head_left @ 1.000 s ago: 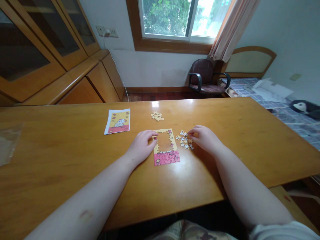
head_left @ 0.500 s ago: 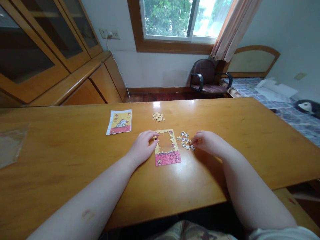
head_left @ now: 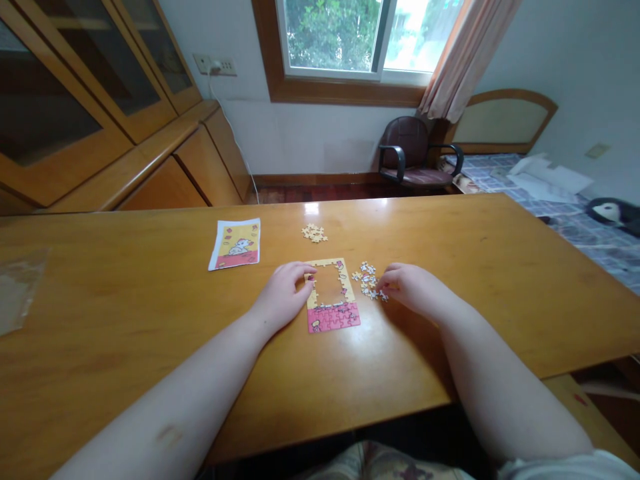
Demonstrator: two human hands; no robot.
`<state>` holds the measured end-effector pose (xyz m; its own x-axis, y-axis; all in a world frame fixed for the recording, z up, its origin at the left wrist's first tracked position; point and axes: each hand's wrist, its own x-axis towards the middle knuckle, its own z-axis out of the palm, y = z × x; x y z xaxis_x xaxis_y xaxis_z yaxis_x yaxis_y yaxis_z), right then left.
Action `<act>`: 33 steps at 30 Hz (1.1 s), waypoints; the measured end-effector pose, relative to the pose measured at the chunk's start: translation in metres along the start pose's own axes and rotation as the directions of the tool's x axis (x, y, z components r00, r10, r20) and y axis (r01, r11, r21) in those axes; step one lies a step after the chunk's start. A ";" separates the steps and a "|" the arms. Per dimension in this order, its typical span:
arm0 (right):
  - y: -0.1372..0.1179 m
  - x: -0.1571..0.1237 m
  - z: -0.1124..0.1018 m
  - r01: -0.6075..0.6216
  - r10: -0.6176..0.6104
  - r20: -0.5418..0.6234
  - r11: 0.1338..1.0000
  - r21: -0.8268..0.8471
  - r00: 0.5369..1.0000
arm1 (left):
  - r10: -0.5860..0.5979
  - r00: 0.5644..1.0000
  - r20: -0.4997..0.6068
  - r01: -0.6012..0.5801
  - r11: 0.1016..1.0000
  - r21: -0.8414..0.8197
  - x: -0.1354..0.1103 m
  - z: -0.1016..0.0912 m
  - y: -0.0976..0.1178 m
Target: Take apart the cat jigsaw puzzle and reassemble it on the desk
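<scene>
Hands apart. Left hand (head_left: 283,297) at the inner edge of the part-built jigsaw puzzle (head_left: 333,318), mid-desk (head_left: 125,313); right hand (head_left: 413,287) at the loose pieces (head_left: 367,280). Cannot tell if either holds a piece. Step judged: filling the open centre; next calls for a fitting piece.

At the centre, the left hand (head_left: 283,298) hides the left edge of the part-built jigsaw puzzle (head_left: 333,318), and the right hand (head_left: 413,287) covers part of the loose puzzle pieces (head_left: 369,280), which are too small to tell apart. Whether either hand pinches a piece cannot be seen. At 3 o'clock the right edge cuts off a stuffed toy (head_left: 613,213) on the bed (head_left: 575,227), and at 9 o'clock the left edge cuts off a clear plastic sleeve (head_left: 20,290).
</scene>
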<state>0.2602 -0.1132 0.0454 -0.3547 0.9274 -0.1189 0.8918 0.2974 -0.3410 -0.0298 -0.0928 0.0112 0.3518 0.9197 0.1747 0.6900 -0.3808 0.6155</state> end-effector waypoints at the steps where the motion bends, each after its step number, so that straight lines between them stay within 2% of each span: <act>1: 0.001 0.000 0.000 -0.017 0.017 -0.008 1.000 -0.009 1.000 | 0.001 1.000 0.000 -0.001 1.000 0.000 0.000 0.000 0.000; 6: 0.008 0.000 0.001 -0.127 0.124 -0.055 0.990 -0.059 0.991 | 0.011 1.000 -0.003 -0.011 1.000 -0.013 0.000 0.000 0.000; 17: -0.002 -0.004 -0.001 -0.192 0.195 0.036 0.978 -0.077 0.980 | 0.005 1.000 0.001 -0.005 1.000 -0.005 0.000 0.000 -0.001; 22: 0.000 -0.001 0.000 -0.175 0.169 -0.070 0.981 -0.088 0.983 | 0.001 1.000 0.007 -0.001 1.000 -0.007 0.000 -0.001 0.002; 27: -0.001 0.009 0.011 -0.165 0.148 -0.183 0.983 -0.084 0.972 | 0.002 1.000 0.006 -0.002 1.000 -0.006 0.000 -0.001 0.002; 33: -0.003 0.024 0.024 -0.198 0.183 -0.204 0.979 -0.054 0.962 | 0.015 1.000 0.004 -0.015 1.000 -0.001 0.000 0.000 0.001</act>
<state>0.2425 -0.0975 0.0209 -0.1207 0.9926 0.0133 0.9581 0.1200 -0.2601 -0.0289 -0.0931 0.0116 0.3641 0.9137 0.1807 0.6845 -0.3941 0.6134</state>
